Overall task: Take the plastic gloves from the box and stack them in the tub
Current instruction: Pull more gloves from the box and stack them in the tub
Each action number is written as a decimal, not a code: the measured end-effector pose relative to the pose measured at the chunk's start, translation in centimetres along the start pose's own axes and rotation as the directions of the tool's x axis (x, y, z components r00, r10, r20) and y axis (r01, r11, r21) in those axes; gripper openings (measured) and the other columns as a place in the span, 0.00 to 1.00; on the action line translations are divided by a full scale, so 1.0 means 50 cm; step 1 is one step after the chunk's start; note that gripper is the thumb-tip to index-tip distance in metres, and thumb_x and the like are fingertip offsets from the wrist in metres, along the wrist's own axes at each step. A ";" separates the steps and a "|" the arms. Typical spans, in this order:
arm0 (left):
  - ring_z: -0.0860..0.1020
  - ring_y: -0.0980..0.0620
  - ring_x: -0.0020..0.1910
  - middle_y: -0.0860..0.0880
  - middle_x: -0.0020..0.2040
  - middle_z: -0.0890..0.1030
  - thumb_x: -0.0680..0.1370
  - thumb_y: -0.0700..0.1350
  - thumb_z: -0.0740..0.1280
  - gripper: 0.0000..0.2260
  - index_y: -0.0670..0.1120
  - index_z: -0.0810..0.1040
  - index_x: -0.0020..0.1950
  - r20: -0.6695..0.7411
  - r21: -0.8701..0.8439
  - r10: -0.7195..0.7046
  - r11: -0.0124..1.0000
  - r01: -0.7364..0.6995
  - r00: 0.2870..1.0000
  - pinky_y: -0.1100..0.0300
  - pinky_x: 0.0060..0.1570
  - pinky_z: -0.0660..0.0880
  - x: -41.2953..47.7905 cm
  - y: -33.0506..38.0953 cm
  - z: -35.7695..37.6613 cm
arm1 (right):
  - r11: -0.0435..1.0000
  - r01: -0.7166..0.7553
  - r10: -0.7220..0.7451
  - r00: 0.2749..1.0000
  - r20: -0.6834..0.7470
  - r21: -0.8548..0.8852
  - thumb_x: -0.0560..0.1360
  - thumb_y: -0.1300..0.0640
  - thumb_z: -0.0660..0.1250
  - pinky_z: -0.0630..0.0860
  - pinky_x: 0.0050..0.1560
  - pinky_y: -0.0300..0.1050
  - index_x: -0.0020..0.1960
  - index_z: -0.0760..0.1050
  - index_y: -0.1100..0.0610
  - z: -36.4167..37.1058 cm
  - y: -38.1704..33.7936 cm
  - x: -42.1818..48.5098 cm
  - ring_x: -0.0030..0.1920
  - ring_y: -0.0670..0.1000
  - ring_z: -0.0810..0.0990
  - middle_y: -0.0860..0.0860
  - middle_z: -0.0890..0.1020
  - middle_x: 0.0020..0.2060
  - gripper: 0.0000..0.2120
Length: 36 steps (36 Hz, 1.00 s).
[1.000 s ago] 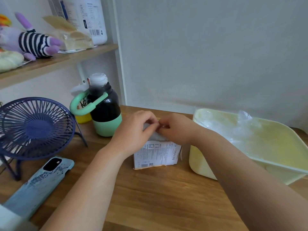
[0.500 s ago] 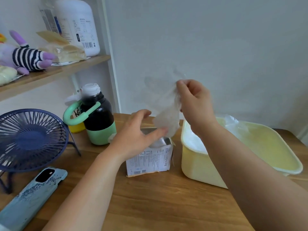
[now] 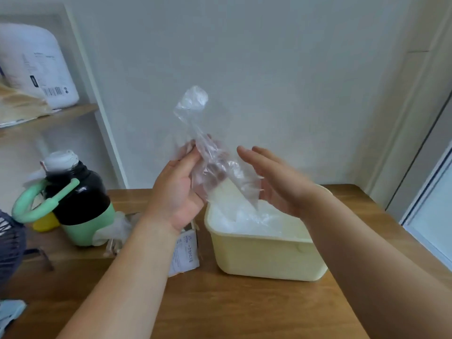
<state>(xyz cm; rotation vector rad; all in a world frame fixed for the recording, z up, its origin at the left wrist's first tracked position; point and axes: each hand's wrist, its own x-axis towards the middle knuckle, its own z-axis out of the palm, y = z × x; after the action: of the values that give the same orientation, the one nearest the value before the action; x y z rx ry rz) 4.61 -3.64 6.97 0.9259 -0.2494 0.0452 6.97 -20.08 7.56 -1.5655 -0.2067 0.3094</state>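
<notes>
A clear plastic glove (image 3: 195, 111) stands up in the air above the table. My left hand (image 3: 178, 189) holds its lower part, thumb against the film and fingers behind it. My right hand (image 3: 276, 179) is flat, fingers straight, palm facing the glove's wide end, just to its right. Below them sits the pale yellow tub (image 3: 266, 255) with several clear gloves (image 3: 247, 218) lying inside. The small white glove box (image 3: 184, 253) stands left of the tub, mostly hidden by my left forearm.
A black and mint bottle (image 3: 78, 199) with a green handle stands at the left, a yellow item behind it. A dark blue fan (image 3: 9, 250) and a phone (image 3: 9, 311) are at the left edge. A shelf (image 3: 49, 118) carries a white jug. The table's edge runs at the right.
The glove came fully out of the box and moved right, above the tub. My left hand rose from the box to hold it. My right hand let go and opened flat.
</notes>
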 end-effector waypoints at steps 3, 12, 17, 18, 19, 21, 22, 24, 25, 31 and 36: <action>0.83 0.51 0.49 0.50 0.48 0.84 0.71 0.46 0.66 0.08 0.48 0.81 0.48 0.003 -0.074 -0.005 0.997 0.005 1.000 0.52 0.53 0.78 0.016 -0.018 0.018 | 0.990 -0.048 0.035 0.994 0.104 0.130 0.63 0.47 0.77 0.75 0.47 0.52 0.66 0.68 0.63 -0.022 0.012 -0.005 0.39 0.52 0.75 0.53 0.75 0.45 0.38; 0.80 0.58 0.31 0.53 0.38 0.82 0.81 0.41 0.63 0.07 0.49 0.79 0.47 -0.204 0.129 -0.095 0.984 0.123 0.974 0.66 0.27 0.75 0.024 -0.068 0.027 | 0.966 0.221 -0.156 0.915 -0.373 0.138 0.78 0.59 0.64 0.70 0.42 0.44 0.40 0.75 0.55 -0.077 0.007 -0.020 0.31 0.47 0.71 0.50 0.75 0.34 0.08; 0.74 0.59 0.26 0.54 0.42 0.83 0.80 0.40 0.64 0.09 0.50 0.80 0.44 -0.261 0.390 -0.029 0.911 0.133 0.965 0.68 0.23 0.69 0.019 -0.075 0.018 | 0.967 0.230 -0.251 0.794 -0.554 -0.108 0.78 0.54 0.63 0.73 0.47 0.45 0.41 0.75 0.50 -0.081 0.013 -0.010 0.37 0.46 0.72 0.45 0.77 0.36 0.08; 0.75 0.59 0.26 0.55 0.41 0.82 0.80 0.41 0.64 0.09 0.50 0.80 0.44 -0.256 0.462 -0.011 0.877 0.133 0.967 0.68 0.23 0.69 0.019 -0.076 0.016 | 0.969 0.229 -0.241 0.787 -0.567 -0.095 0.79 0.54 0.62 0.74 0.47 0.46 0.41 0.74 0.50 -0.081 0.013 -0.009 0.36 0.46 0.73 0.46 0.78 0.35 0.08; 0.76 0.59 0.27 0.55 0.42 0.82 0.80 0.41 0.64 0.08 0.51 0.80 0.45 -0.243 0.534 -0.004 0.834 0.137 0.970 0.67 0.24 0.70 0.018 -0.077 0.012 | 0.970 0.236 -0.227 0.788 -0.573 -0.059 0.79 0.54 0.61 0.75 0.46 0.46 0.41 0.73 0.50 -0.081 0.014 -0.007 0.34 0.46 0.73 0.46 0.77 0.33 0.08; 0.79 0.58 0.32 0.53 0.46 0.81 0.79 0.42 0.65 0.05 0.51 0.79 0.47 -0.229 0.657 -0.014 0.736 0.165 0.973 0.65 0.29 0.73 0.016 -0.077 0.004 | 0.964 0.265 -0.216 0.799 -0.562 0.005 0.80 0.55 0.59 0.77 0.36 0.43 0.42 0.71 0.52 -0.077 0.013 -0.008 0.28 0.46 0.70 0.47 0.73 0.27 0.08; 0.81 0.58 0.37 0.53 0.49 0.81 0.78 0.43 0.67 0.04 0.51 0.78 0.49 -0.241 0.702 -0.002 0.690 0.176 0.970 0.63 0.33 0.75 0.015 -0.075 0.000 | 0.964 0.265 -0.234 0.796 -0.559 -0.027 0.81 0.55 0.58 0.73 0.28 0.39 0.43 0.71 0.52 -0.076 0.013 -0.010 0.26 0.45 0.69 0.48 0.72 0.27 0.08; 0.79 0.57 0.49 0.54 0.56 0.77 0.75 0.45 0.70 0.14 0.53 0.74 0.60 -0.274 0.771 0.090 0.615 0.163 0.958 0.57 0.46 0.78 0.017 -0.073 -0.009 | 0.949 0.243 -0.314 0.778 -0.544 -0.201 0.81 0.53 0.59 0.66 0.24 0.37 0.45 0.72 0.52 -0.084 0.020 -0.005 0.25 0.46 0.67 0.49 0.71 0.28 0.07; 0.76 0.56 0.55 0.55 0.60 0.74 0.74 0.47 0.71 0.23 0.54 0.69 0.67 -0.282 0.800 0.159 0.583 0.141 0.946 0.54 0.53 0.77 0.017 -0.071 -0.013 | 0.929 0.227 -0.354 0.778 -0.519 -0.294 0.80 0.52 0.60 0.65 0.25 0.38 0.46 0.73 0.52 -0.091 0.025 -0.001 0.26 0.46 0.67 0.49 0.72 0.29 0.06; 0.64 0.57 0.67 0.60 0.64 0.66 0.66 0.64 0.64 0.32 0.58 0.71 0.69 0.247 0.962 0.321 0.030 -0.270 0.914 0.58 0.65 0.60 0.029 -0.060 -0.002 | 0.690 -0.038 -0.274 0.911 -0.309 -0.723 0.77 0.48 0.66 0.63 0.29 0.38 0.50 0.77 0.55 -0.145 0.037 0.019 0.29 0.45 0.69 0.47 0.74 0.32 0.10; 0.58 0.56 0.74 0.63 0.71 0.67 0.70 0.65 0.66 0.20 0.66 0.75 0.61 0.230 0.917 -0.308 -0.250 -0.311 0.923 0.51 0.71 0.55 0.047 -0.097 0.016 | 0.495 -0.126 -0.210 0.943 -0.259 -0.860 0.76 0.45 0.67 0.69 0.45 0.42 0.61 0.74 0.57 -0.164 0.048 0.032 0.46 0.52 0.75 0.52 0.77 0.48 0.20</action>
<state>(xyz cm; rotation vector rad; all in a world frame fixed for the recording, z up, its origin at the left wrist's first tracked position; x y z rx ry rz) 7.45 -7.35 4.18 2.7861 -0.6556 0.0623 10.98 -27.40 5.05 -2.6163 -0.1335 -0.1722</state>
